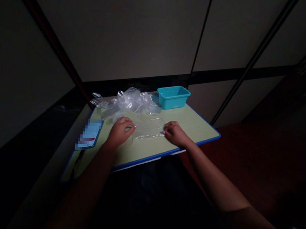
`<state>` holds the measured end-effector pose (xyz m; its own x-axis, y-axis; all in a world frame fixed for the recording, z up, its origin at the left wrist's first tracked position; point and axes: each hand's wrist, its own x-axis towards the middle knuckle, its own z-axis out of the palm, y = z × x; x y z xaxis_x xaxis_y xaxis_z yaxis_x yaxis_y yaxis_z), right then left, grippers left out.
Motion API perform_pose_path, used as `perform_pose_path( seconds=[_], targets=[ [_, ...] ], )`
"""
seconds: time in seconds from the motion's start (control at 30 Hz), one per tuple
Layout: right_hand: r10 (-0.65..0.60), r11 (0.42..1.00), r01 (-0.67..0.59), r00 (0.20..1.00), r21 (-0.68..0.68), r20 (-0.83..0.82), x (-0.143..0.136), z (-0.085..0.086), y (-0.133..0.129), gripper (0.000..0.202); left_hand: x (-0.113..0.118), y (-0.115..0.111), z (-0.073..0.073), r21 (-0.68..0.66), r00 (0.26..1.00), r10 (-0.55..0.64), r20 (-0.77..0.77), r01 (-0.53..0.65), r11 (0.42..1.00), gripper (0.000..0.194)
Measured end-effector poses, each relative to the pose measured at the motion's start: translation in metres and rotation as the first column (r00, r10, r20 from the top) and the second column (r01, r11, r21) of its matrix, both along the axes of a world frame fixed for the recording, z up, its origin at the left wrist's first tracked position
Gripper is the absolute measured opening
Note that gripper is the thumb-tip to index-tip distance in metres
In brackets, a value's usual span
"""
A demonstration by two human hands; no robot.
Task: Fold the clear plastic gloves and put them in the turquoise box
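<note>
A flat, clear plastic bag point(149, 129) lies on the pale green board between my two hands. My left hand point(120, 130) is at its left edge, thumb and fingertips pinched together on the film. At the opposite edge my right hand point(176, 133) has its fingers curled in, holding the bag's right side. Behind them a loose pile of crumpled clear plastic bags point(133, 100) spreads over the back left of the board. A turquoise rectangular basket point(172, 102) stands upright at the back, right of the pile.
The small table point(138, 156) has a blue rim. A phone point(90, 133) with a lit, partly blurred screen rests at its left edge, a dark cable or strap point(77, 163) below it. Large panels point(126, 35) rise behind the table. Dark red floor point(232, 158) shows on the right.
</note>
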<state>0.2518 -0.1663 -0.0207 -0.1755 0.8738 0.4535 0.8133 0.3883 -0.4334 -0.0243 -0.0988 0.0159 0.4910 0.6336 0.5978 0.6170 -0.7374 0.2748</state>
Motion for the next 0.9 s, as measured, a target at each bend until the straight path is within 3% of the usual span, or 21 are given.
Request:
perform_pose_path(
  seconds=[0.07,0.13,0.27,0.4,0.5,0.67,0.9],
  targets=[
    [0.006,1.000,-0.006,1.000,-0.002,0.001,0.000,0.000,0.000,0.011,0.003,-0.017,0.003,0.060,0.998,0.003,-0.057,0.000,0.998,0.020],
    [0.014,1.000,-0.014,1.000,-0.001,0.003,0.000,0.000,0.001,0.011,0.002,-0.037,0.002,0.089,0.993,0.080,-0.084,-0.073,0.993,0.018],
    [0.028,1.000,-0.028,1.000,0.004,0.008,0.000,0.000,0.001,0.011,-0.018,-0.076,-0.013,0.012,0.969,0.208,-0.130,-0.208,0.978,0.021],
    [0.027,1.000,-0.027,1.000,-0.012,0.012,0.000,0.000,0.001,0.012,-0.045,-0.109,-0.033,-0.021,0.941,0.206,-0.269,-0.220,0.975,0.041],
    [0.017,1.000,-0.016,1.000,-0.026,0.012,0.000,0.000,0.001,0.011,-0.052,-0.123,-0.038,-0.083,0.900,0.159,-0.406,-0.209,0.974,0.053],
    [0.011,0.999,-0.011,1.000,-0.052,0.007,0.001,0.000,0.002,0.012,-0.050,-0.119,-0.030,-0.129,0.840,0.177,-0.513,-0.280,0.951,0.059],
    [0.014,0.999,-0.015,1.000,-0.052,-0.015,0.000,-0.003,0.004,0.012,-0.072,-0.090,-0.027,-0.145,0.820,0.114,-0.561,-0.233,0.962,0.054]
  ],
)
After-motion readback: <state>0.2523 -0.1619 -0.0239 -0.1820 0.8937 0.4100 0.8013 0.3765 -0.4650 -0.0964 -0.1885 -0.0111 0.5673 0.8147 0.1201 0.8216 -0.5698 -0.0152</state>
